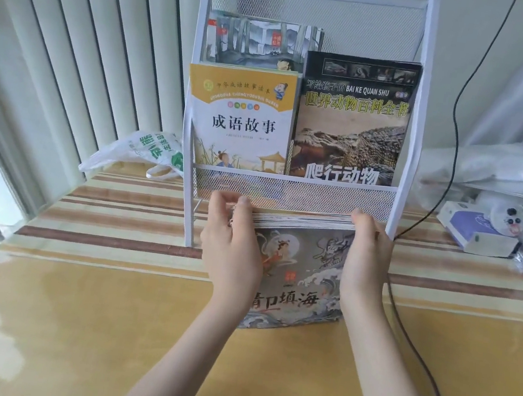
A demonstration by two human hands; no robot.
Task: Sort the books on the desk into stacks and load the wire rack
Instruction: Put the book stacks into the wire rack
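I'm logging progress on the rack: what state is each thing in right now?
Stack of books: on the desk, held at both sides.
Left hand: grips the stack.
Right hand: grips the stack.
Wire rack: upright, partly loaded.
Crocodile book: upright in the rack.
Yellow book: upright beside it.

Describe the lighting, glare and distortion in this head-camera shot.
Head view: soft daylight, brightest at the left edge; a pale sheen lies on the desk at lower left; wide-angle bend curves the blinds; the rack and book titles stay sharp.
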